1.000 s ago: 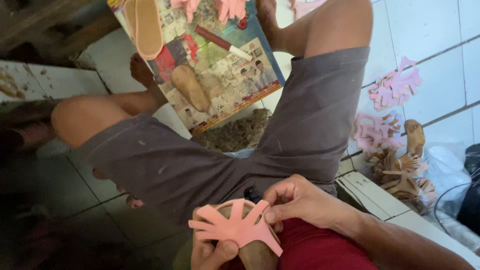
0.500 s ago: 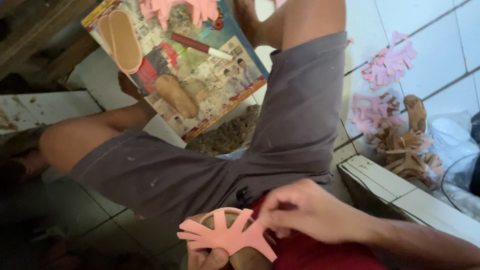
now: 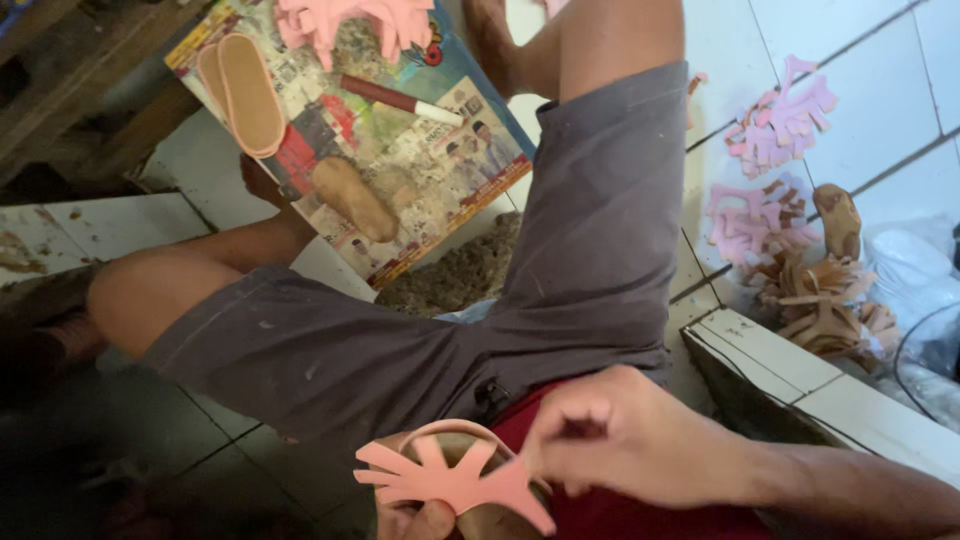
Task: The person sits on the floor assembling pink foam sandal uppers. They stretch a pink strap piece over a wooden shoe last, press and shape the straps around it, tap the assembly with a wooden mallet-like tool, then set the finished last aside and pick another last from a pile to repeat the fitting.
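A pink strappy sandal upper (image 3: pixel 450 480) with fanned-out tabs lies over a tan sole at the bottom of the head view, close to my lap. My left hand (image 3: pixel 425 520) holds it from below; only the thumb and fingertips show. My right hand (image 3: pixel 620 440) is curled at the upper's right edge, fingers pinched against it. My legs in grey shorts (image 3: pixel 450 330) spread across the middle.
A printed paper sheet (image 3: pixel 400 180) on the floor carries tan soles (image 3: pixel 245 90), pink uppers (image 3: pixel 350 20) and a brush (image 3: pixel 400 100). Piles of pink (image 3: pixel 775 125) and tan cut uppers (image 3: pixel 820 295) lie on the white tiles at right, beside a low white ledge (image 3: pixel 800 370).
The view has shifted so the sheet and legs sit higher. The pink upper has dropped lower in view, and my right hand has closed tighter at its right edge.
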Action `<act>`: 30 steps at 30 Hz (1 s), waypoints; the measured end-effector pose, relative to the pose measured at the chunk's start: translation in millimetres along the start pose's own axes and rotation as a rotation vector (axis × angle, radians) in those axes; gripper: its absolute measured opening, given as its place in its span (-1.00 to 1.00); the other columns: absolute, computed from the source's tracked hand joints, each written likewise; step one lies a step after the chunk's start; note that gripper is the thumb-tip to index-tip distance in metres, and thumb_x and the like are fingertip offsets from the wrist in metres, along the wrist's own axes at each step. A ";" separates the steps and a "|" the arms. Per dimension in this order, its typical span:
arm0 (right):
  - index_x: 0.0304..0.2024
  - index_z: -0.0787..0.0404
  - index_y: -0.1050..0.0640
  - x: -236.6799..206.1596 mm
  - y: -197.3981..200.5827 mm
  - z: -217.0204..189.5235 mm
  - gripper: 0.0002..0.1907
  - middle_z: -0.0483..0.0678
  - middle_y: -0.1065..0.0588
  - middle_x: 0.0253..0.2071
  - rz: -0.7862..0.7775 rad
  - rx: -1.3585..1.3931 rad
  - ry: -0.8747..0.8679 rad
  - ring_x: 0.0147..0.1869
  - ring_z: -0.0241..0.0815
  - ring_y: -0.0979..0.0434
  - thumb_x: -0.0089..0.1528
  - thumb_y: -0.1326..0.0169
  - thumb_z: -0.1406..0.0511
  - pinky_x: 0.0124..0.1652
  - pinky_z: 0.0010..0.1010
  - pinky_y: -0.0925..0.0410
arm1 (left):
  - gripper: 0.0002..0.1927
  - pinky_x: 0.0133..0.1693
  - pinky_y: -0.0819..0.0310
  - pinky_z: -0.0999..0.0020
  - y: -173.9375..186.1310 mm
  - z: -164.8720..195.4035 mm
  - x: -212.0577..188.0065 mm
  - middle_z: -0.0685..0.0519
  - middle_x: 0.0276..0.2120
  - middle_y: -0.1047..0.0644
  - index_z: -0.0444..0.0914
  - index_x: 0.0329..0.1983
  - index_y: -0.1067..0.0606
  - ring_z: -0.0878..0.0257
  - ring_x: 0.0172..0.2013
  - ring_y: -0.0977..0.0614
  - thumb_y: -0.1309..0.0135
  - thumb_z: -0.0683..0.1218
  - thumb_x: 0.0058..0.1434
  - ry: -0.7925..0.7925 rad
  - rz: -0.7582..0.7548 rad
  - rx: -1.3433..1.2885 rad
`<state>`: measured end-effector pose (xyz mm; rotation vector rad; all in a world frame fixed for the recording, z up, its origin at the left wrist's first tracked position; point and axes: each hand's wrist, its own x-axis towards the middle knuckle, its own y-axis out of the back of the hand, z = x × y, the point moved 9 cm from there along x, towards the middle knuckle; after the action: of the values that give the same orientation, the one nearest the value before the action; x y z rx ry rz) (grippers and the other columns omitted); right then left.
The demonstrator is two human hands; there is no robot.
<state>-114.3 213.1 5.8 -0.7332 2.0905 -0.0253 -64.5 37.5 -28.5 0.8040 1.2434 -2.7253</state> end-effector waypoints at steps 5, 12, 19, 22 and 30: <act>-0.24 0.35 -0.66 29.0 -7.4 26.1 -0.83 -0.09 -0.61 -0.41 -0.093 0.192 -0.009 -0.38 -0.36 -0.58 0.26 -0.18 0.33 -0.31 -0.48 -0.47 | -0.41 0.26 -0.44 -0.26 3.3 4.5 2.4 -0.45 0.12 -0.42 -0.50 0.21 -0.17 -0.26 0.19 -0.56 -0.19 -0.15 0.29 -0.008 0.017 -0.001; -0.13 0.36 -0.54 34.2 -19.8 44.8 -0.80 -0.13 -0.55 -0.23 -0.247 0.334 0.041 -0.26 -0.39 -0.52 0.36 -0.08 0.29 -0.20 -0.49 -0.41 | -0.42 0.27 -0.43 -0.24 3.7 6.9 6.3 -0.43 0.13 -0.42 -0.49 0.22 -0.19 -0.24 0.20 -0.56 -0.19 -0.15 0.29 -0.021 0.019 -0.011; -0.07 0.29 -0.48 39.6 -32.6 37.1 -0.77 -0.20 -0.50 -0.22 -0.433 0.301 0.110 -0.16 -0.45 -0.46 0.42 0.01 0.22 -0.13 -0.52 -0.39 | -0.44 0.28 -0.42 -0.22 5.9 12.5 5.6 -0.41 0.13 -0.42 -0.48 0.22 -0.20 -0.22 0.21 -0.55 -0.18 -0.16 0.30 -0.035 0.031 -0.010; -0.10 0.33 -0.53 46.1 -32.4 38.1 -0.78 -0.17 -0.53 -0.26 -0.442 0.340 0.125 -0.21 -0.42 -0.50 0.41 -0.06 0.25 -0.17 -0.51 -0.40 | -0.44 0.28 -0.42 -0.21 2.9 9.5 5.3 -0.41 0.13 -0.43 -0.48 0.22 -0.21 -0.21 0.22 -0.55 -0.18 -0.16 0.30 -0.025 0.019 -0.010; -0.20 0.39 -0.65 62.6 -36.2 53.7 -0.84 -0.06 -0.63 -0.34 -0.372 0.474 0.012 -0.29 -0.34 -0.61 0.23 -0.26 0.38 -0.22 -0.47 -0.48 | -0.46 0.30 -0.41 -0.18 -4.3 4.7 1.5 -0.38 0.14 -0.43 -0.47 0.22 -0.22 -0.19 0.23 -0.54 -0.18 -0.17 0.30 -0.004 -0.004 -0.002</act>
<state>-82.3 164.6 -63.1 -0.8095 1.8284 -0.7058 -68.9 37.3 -23.7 0.7968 1.2483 -2.7271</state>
